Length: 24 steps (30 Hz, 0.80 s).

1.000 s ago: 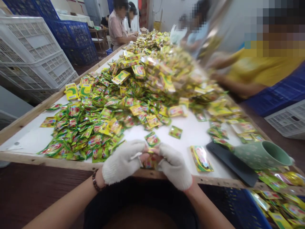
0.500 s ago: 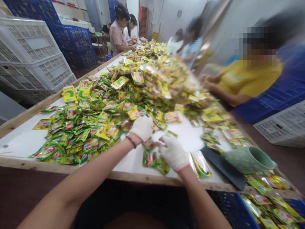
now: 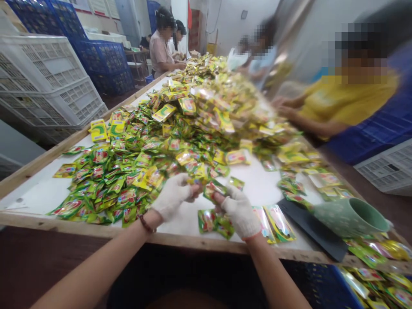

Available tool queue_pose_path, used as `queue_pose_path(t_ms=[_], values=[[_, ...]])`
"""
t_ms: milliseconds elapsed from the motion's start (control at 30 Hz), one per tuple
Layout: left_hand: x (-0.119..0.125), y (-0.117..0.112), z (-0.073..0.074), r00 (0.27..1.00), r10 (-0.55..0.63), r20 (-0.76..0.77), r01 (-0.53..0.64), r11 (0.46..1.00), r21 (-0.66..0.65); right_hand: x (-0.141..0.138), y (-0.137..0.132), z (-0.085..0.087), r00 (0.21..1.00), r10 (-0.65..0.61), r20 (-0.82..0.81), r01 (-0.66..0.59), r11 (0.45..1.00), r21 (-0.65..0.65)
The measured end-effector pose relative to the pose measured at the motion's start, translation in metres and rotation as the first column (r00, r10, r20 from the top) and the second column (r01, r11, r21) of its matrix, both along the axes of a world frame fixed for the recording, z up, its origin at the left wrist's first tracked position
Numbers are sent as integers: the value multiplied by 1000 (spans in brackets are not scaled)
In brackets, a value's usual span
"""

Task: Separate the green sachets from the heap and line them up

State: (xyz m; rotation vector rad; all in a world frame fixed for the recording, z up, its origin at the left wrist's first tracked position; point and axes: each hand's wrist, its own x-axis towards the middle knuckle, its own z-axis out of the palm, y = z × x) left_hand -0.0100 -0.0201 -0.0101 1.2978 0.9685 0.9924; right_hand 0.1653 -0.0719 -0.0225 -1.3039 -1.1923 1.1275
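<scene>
My left hand [image 3: 175, 196], in a white glove with bare fingertips, is closed at the near edge of the pile. A yellow packet [image 3: 198, 172] sticks up from its fingertips, slightly blurred. Facing it, my right hand [image 3: 240, 211], gloved the same way, pinches a small green and red packet [image 3: 213, 188] between thumb and fingers above the white tabletop [image 3: 185, 223]. Below the right fingers, two green packets [image 3: 214, 222] lie side by side on the table. Two larger flat packets [image 3: 273, 223] rest just right of my right wrist.
A large heap of green and yellow packets [image 3: 128, 159] spreads up the wood-edged table. At right lie a dark flat strip [image 3: 317, 231] and a green cup [image 3: 341, 216] on its side. Crates [image 3: 41, 77] are stacked left. A person in yellow [image 3: 347, 101] sits at right; others work farther back.
My left hand has drawn back left and toward me from the pile, with a yellow packet at its fingertips. My right hand has lifted a green packet. The view has shifted slightly.
</scene>
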Motion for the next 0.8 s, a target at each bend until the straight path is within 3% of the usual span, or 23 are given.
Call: queue_pose_path(t_ms=[133, 233, 400, 567, 667, 733, 800], values=[[10, -30, -9, 933, 44, 358, 25, 983, -184, -10, -4, -3, 999, -14, -40, 15, 999, 29], [17, -40, -15, 906, 55, 419, 22, 984, -177, -11, -4, -9, 999, -25, 33, 21, 996, 92], [17, -37, -17, 961, -51, 271, 69, 996, -59, -4, -9, -5, 989, -85, 123, 63, 983, 170], [25, -25, -11, 981, -130, 147, 137, 990, -39, 8, 3, 10, 998, 34, 53, -40, 992, 121], [31, -16, -11, 997, -72, -31, 75, 992, 102, 35, 32, 26, 983, -128, 132, 108, 983, 149], [33, -10, -15, 987, -13, -159, 49, 974, 222, 59, 57, 37, 936, -317, 155, 294, 944, 151], [33, -7, -22, 966, 39, -255, 42, 951, 306, 80, 82, 43, 896, -417, 155, 402, 908, 114]])
